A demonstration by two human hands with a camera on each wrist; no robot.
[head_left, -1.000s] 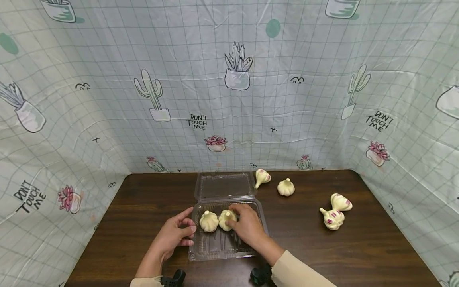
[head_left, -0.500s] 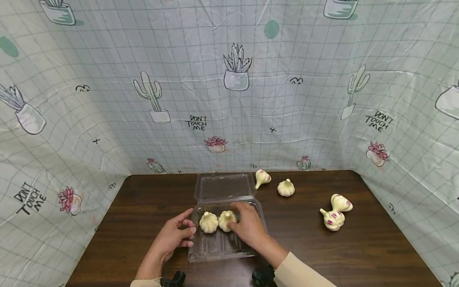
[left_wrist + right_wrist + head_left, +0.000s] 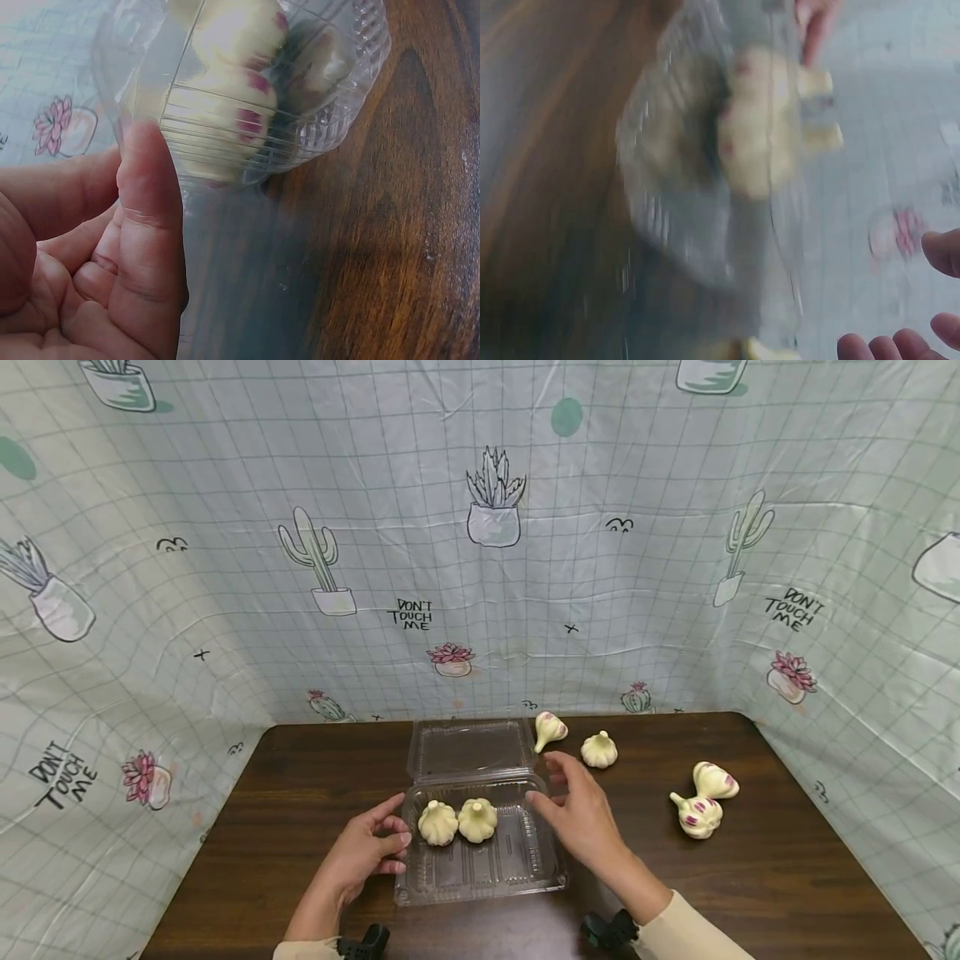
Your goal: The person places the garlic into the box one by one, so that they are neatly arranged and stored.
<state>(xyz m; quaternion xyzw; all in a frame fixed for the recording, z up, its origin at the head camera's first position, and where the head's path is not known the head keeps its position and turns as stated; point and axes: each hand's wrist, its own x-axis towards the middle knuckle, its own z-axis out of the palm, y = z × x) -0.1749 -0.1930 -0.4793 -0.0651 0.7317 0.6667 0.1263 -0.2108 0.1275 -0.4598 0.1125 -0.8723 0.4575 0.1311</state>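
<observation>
Two garlic bulbs, the left one (image 3: 438, 823) and the right one (image 3: 477, 820), sit side by side in the back part of a clear plastic clamshell container (image 3: 517, 877), whose lid (image 3: 472, 752) lies folded back. My left hand (image 3: 363, 847) is at the container's left side, fingers spread and touching its edge; its thumb (image 3: 150, 247) stands against the clear wall in the left wrist view. Over the container's right edge is my right hand (image 3: 581, 810), fingers apart and holding nothing. The right wrist view is blurred, with both bulbs (image 3: 761, 124) seen through the plastic.
Two more garlic bulbs lie at the back right of the container, one purple-marked (image 3: 550, 730) and one plain (image 3: 599, 750). Farther right, a pair of purple-marked bulbs (image 3: 697, 816) touch each other. Patterned cloth (image 3: 487, 577) surrounds the dark wooden table (image 3: 630, 902).
My right hand has let go of the right garlic bulb and moved rightward to the container's right edge. The bulb stays beside the other one. My left hand has not moved.
</observation>
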